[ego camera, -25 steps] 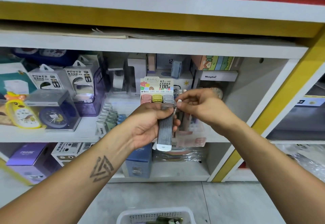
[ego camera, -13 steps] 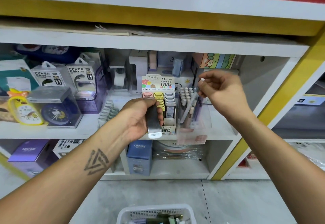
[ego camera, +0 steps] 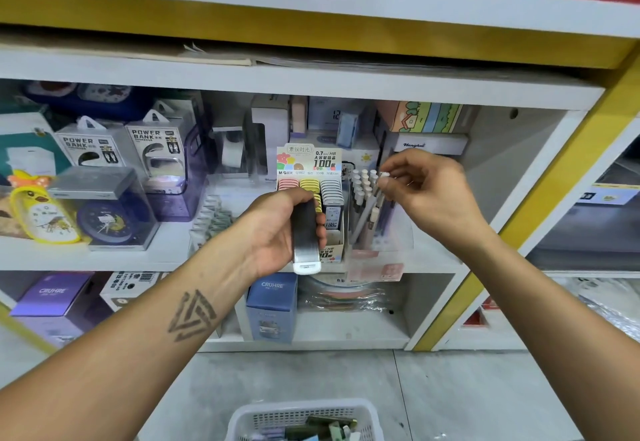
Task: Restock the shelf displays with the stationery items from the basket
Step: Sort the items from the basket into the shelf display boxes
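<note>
My left hand (ego camera: 277,229) grips a long grey pack of pens (ego camera: 305,243) upright in front of the middle shelf. My right hand (ego camera: 426,191) pinches the white cap of a single pen (ego camera: 375,198), which leans into the clear pen display holder (ego camera: 374,233) among several other pens. Between my hands stands a pencil-lead display box (ego camera: 325,195) with pink, yellow and grey rows. The white basket (ego camera: 304,418) sits on the floor at the bottom edge, with stationery inside.
Power bank boxes (ego camera: 131,150) and boxed clocks (ego camera: 107,212) fill the shelf's left side. Blue and purple boxes (ego camera: 272,305) stand on the lower shelf. A yellow-edged upright (ego camera: 519,226) bounds the shelf on the right.
My right hand took one pen away from the pack and carried it right to the clear holder, lowering it among the other pens. My left hand lowered the pack slightly.
</note>
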Demonstrator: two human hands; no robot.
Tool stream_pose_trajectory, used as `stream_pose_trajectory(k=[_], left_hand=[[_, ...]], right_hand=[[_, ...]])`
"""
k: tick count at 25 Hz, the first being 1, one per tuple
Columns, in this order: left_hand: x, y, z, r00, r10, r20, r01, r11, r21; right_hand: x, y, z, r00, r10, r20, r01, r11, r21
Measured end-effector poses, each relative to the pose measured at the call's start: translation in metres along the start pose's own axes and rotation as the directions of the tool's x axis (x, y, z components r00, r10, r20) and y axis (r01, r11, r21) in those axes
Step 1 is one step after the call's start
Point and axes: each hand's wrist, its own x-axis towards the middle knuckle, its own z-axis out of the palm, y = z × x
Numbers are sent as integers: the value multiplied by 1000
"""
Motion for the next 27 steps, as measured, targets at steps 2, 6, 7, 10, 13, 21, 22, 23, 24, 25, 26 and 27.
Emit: stream_pose_trajectory(k=[2,6,7,10,13,21,22,23,24,25,26,27], left_hand=[[1,-1,1,1000,2,16,-2,1000,15],[2,-4,2,999,3,46,-4,1000,17],[2,-4,2,999,0,53,0,1000,8],[3,-6,3,999,-2,54,3,1000,-19],[5,-7,5,999,5,37,-4,1000,-30],[3,-8,7,999,23,48,-23,1000,5],[2,-9,8,997,40,63,-41,999,17],[2,-10,8,995,61,76,-64,997,32],[1,-10,7,993,79,87,-84,995,49],[1,-11,7,991,89,95,-96,993,68],[0,-11,7,991,90,103,-98,992,80],[-2,-11,7,989,88,116,-98,992,83]], right_hand=[[3,0,-8,997,18,-72,-8,992,128],[5,10,-24,991,-13,-133,20,999,50],[3,14,-24,993,-46,-107,41,998,-46],[-3,24,-16,995,-103,-16,98,973,-211],[-4,30,-10,992,-121,17,122,964,-236],[-8,34,-6,963,-174,205,242,893,-380],[-8,34,-6,961,-169,219,244,890,-386],[-7,34,-6,960,-168,225,245,892,-380],[-6,33,-7,962,-162,221,235,903,-361],[-4,32,-9,970,-141,200,202,923,-328],[-3,30,-12,983,-99,153,140,948,-284],[-1,28,-15,995,-46,91,66,972,-224]])
